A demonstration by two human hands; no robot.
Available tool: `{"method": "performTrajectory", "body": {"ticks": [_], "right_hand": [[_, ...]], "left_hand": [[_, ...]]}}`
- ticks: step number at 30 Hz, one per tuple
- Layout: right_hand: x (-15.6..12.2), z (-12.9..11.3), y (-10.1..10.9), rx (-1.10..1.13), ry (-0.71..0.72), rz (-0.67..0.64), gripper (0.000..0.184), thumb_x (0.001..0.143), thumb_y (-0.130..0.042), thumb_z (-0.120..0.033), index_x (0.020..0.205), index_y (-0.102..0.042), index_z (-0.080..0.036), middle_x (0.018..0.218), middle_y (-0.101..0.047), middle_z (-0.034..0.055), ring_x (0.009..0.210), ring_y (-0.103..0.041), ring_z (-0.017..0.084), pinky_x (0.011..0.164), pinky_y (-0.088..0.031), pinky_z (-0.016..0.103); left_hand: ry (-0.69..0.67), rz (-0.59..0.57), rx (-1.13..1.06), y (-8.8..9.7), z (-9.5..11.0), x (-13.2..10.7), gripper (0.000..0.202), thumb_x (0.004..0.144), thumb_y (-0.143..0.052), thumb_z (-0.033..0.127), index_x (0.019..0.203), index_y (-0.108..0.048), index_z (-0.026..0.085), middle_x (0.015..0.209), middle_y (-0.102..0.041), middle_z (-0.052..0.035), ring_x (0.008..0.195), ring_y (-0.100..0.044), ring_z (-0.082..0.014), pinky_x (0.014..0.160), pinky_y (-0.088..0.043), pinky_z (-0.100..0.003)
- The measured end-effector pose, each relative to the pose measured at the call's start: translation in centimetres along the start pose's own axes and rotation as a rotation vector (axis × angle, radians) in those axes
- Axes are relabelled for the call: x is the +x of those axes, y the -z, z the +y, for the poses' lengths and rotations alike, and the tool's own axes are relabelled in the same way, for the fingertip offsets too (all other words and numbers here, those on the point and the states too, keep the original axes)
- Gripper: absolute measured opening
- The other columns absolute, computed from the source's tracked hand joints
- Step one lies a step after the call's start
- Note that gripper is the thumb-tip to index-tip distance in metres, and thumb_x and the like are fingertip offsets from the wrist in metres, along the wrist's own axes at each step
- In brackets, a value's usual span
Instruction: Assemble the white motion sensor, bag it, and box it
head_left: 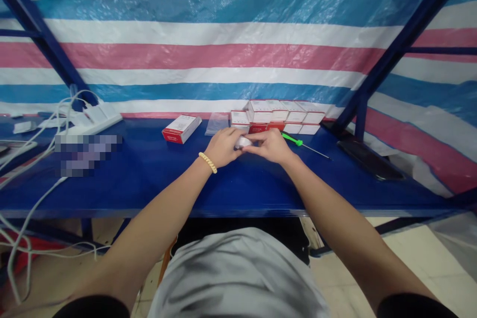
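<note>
Both of my hands meet at the middle of the blue table [156,179]. My left hand [222,146], with a bead bracelet on its wrist, and my right hand [271,145] pinch a small white object [243,142] between them. I cannot make out what the object is. Just behind my hands stands a stack of several red-and-white boxes [283,116]. A clear plastic bag [217,122] lies flat to the left of the stack.
A single red-and-white box [181,128] lies at the left. A green-handled screwdriver [302,144] rests right of my hands. A white power strip [97,117] with cables sits far left, a black phone [370,160] far right. A striped tarp [223,49] hangs behind.
</note>
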State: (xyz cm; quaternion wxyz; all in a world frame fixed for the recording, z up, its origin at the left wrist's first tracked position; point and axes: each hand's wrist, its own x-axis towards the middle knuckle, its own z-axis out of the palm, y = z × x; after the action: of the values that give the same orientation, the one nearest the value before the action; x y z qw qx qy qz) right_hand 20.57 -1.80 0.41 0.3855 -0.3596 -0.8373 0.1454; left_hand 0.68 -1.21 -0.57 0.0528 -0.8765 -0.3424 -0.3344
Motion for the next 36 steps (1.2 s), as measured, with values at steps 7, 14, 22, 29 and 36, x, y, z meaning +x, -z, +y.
{"method": "performTrajectory", "body": {"ticks": [7, 14, 22, 29, 36], "right_hand": [[0.1, 2.3, 2.9, -0.095, -0.313, 0.249, 0.025, 0.079, -0.058, -0.027, 0.092, -0.075, -0.015, 0.083, -0.074, 0.0061, 0.072, -0.065, 0.016, 0.072, -0.051, 0.031], [-0.2, 5.1, 3.9, -0.322, -0.639, -0.014, 0.023, 0.068, -0.063, -0.014, 0.087, -0.076, -0.015, 0.084, -0.074, 0.0066, 0.077, -0.067, 0.019, 0.081, -0.051, 0.031], [-0.5, 6.4, 5.1, -0.378, -0.655, 0.039, 0.032, 0.076, -0.052, -0.013, 0.099, -0.074, -0.011, 0.097, -0.074, 0.0115, 0.088, -0.068, 0.020, 0.085, -0.050, 0.030], [0.2, 5.9, 2.2, -0.380, -0.446, -0.131, 0.043, 0.088, -0.049, -0.027, 0.128, -0.062, -0.018, 0.129, -0.064, 0.0080, 0.116, -0.059, 0.020, 0.103, -0.042, 0.033], [1.5, 6.6, -1.0, -0.516, -0.507, -0.265, 0.058, 0.090, -0.041, -0.040, 0.145, -0.045, -0.019, 0.151, -0.040, 0.0149, 0.140, -0.029, 0.042, 0.111, -0.026, 0.060]], "left_hand": [[0.200, 0.089, -0.095, 0.6, -1.6, -0.1, 0.040, 0.072, -0.079, 0.026, 0.106, -0.060, 0.018, 0.109, -0.057, -0.0070, 0.098, -0.060, -0.0217, 0.091, -0.049, -0.038], [0.244, 0.037, -0.155, 0.6, -2.3, -0.3, 0.035, 0.079, -0.068, 0.024, 0.112, -0.059, 0.017, 0.115, -0.062, -0.0092, 0.107, -0.058, -0.0250, 0.097, -0.046, -0.042], [0.443, 0.211, -0.234, 1.1, -2.8, 0.1, 0.032, 0.075, -0.064, 0.020, 0.107, -0.058, 0.018, 0.109, -0.065, -0.0089, 0.100, -0.062, -0.0249, 0.093, -0.048, -0.041], [0.767, 0.457, -0.450, 2.0, -4.4, 0.5, 0.030, 0.072, -0.067, 0.021, 0.102, -0.062, 0.017, 0.102, -0.070, -0.0076, 0.095, -0.065, -0.0244, 0.088, -0.051, -0.038], [0.534, 0.332, -0.340, 1.4, -3.4, 0.2, 0.032, 0.069, -0.073, 0.025, 0.101, -0.071, 0.022, 0.100, -0.073, -0.0031, 0.092, -0.067, -0.0229, 0.091, -0.051, -0.037]]}}
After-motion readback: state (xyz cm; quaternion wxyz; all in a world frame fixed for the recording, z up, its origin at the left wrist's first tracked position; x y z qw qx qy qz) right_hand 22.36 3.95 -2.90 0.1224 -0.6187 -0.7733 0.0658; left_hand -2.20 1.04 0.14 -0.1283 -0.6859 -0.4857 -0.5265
